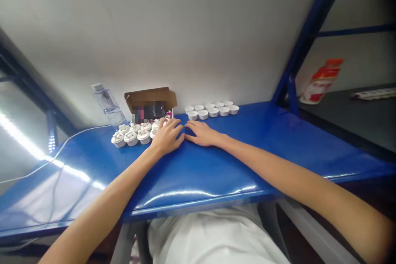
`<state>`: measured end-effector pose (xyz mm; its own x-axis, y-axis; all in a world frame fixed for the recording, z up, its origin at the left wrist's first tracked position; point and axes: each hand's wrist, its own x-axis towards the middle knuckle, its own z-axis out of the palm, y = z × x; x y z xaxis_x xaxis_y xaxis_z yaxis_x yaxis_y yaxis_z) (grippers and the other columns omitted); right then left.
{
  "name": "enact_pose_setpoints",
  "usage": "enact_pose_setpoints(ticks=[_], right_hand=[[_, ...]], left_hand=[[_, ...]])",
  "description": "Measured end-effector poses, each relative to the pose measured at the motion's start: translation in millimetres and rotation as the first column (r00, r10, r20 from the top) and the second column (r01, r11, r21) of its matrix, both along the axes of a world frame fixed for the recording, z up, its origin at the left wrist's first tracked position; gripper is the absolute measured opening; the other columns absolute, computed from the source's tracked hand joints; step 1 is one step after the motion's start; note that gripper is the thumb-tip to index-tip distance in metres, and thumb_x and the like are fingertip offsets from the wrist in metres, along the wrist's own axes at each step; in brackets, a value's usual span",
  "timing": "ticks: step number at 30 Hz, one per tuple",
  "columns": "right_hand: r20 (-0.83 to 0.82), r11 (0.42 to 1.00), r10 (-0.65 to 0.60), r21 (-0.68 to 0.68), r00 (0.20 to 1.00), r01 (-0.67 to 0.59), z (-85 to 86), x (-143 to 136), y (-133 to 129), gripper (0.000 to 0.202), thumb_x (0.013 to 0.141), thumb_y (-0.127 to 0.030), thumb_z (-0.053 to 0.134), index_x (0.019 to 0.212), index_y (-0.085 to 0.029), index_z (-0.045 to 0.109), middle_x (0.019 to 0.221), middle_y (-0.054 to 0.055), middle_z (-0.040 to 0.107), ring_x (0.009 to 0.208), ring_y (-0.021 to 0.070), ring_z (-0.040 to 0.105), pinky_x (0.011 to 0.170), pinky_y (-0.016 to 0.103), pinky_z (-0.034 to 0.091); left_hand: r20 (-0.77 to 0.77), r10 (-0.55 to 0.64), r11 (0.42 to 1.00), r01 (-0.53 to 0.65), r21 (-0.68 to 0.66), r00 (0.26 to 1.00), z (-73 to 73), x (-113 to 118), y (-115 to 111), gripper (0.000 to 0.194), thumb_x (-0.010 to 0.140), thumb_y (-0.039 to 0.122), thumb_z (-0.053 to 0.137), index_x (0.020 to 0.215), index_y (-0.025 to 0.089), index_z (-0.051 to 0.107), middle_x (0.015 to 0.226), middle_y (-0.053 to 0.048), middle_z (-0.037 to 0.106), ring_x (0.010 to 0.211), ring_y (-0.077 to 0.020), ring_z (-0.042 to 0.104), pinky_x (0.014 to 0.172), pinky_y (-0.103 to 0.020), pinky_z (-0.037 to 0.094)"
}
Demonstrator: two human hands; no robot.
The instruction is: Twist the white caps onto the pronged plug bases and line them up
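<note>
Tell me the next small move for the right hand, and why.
I'd slide the right hand slightly forward to the front-left white cup. Its spread fingers appear to hold nothing, and that cup stands just beyond them. The left hand is over by the white pronged fittings, so the cups seem the right hand's easier reach.
</note>
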<state>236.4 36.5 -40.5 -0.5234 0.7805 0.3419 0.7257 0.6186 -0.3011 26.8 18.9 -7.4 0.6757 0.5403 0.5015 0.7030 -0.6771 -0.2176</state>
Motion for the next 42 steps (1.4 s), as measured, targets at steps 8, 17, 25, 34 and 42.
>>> enact_pose_setpoints(ticks=[8, 17, 25, 34, 42], right_hand=[[-0.09, 0.996, -0.058, 0.067, 0.994, 0.064, 35.8, 39.9, 15.9, 0.035, 0.101, -0.023, 0.042, 0.127, -0.016, 0.065, 0.13, 0.014, 0.069, 0.122, 0.0274, 0.063, 0.107, 0.044, 0.046], [0.109, 0.976, -0.169, 0.156, 0.98, 0.151, 14.6, 29.7, 6.0, 0.067, 0.098, -0.034, 0.047, 0.161, -0.021, 0.028, 0.164, 0.011, 0.035, 0.155, 0.036, 0.02, 0.121, 0.062, 0.021], [0.063, 0.981, -0.141, 0.146, 0.988, 0.131, 7.6, 22.2, 10.7, 0.076, 0.096, -0.03, 0.049, 0.163, -0.021, 0.016, 0.152, 0.014, 0.052, 0.151, 0.0347, 0.029, 0.122, 0.062, 0.012], [-0.391, 0.997, 0.068, 0.05, 0.918, -0.053, 8.9, 9.4, 5.6, 0.028, 0.083, -0.03, 0.069, 0.108, -0.017, 0.068, 0.079, 0.003, 0.07, 0.075, 0.0202, 0.066, 0.08, 0.035, 0.053], [-0.91, 0.937, -0.028, -0.168, 0.414, -0.307, 21.6, -14.2, -11.6, 0.04, 0.08, -0.05, 0.076, 0.103, -0.022, 0.058, 0.094, 0.004, 0.076, 0.087, 0.0214, 0.073, 0.078, 0.034, 0.058]], left_hand=[[0.037, -0.232, 0.93, 0.233, -0.283, 0.972, -12.1, 23.7, -14.7, 0.031, 0.098, 0.036, 0.053, 0.118, 0.019, 0.068, 0.133, -0.013, 0.065, 0.125, -0.0274, 0.06, 0.109, -0.043, 0.046], [-0.066, -0.249, 0.933, 0.22, -0.285, 0.966, 8.9, 13.3, -15.0, 0.032, 0.099, 0.038, 0.051, 0.117, 0.02, 0.07, 0.131, -0.013, 0.066, 0.118, -0.0292, 0.065, 0.103, -0.044, 0.049], [-0.037, 0.147, 0.984, -0.15, -0.095, 0.988, 34.5, -14.8, -5.2, 0.027, 0.094, 0.035, 0.054, 0.109, 0.019, 0.07, 0.11, -0.013, 0.072, 0.105, -0.0317, 0.067, 0.09, -0.046, 0.051], [0.135, 0.024, 0.944, 0.022, -0.33, 0.991, 26.2, -15.5, 0.4, 0.028, 0.086, 0.032, 0.06, 0.111, 0.021, 0.068, 0.115, -0.01, 0.071, 0.108, -0.0284, 0.067, 0.096, -0.041, 0.051], [0.695, 0.056, 0.677, 0.484, -0.554, 0.717, 14.0, 0.8, -3.4, 0.053, 0.074, 0.029, 0.079, 0.118, 0.021, 0.05, 0.125, -0.009, 0.06, 0.106, -0.0216, 0.068, 0.095, -0.039, 0.056]])
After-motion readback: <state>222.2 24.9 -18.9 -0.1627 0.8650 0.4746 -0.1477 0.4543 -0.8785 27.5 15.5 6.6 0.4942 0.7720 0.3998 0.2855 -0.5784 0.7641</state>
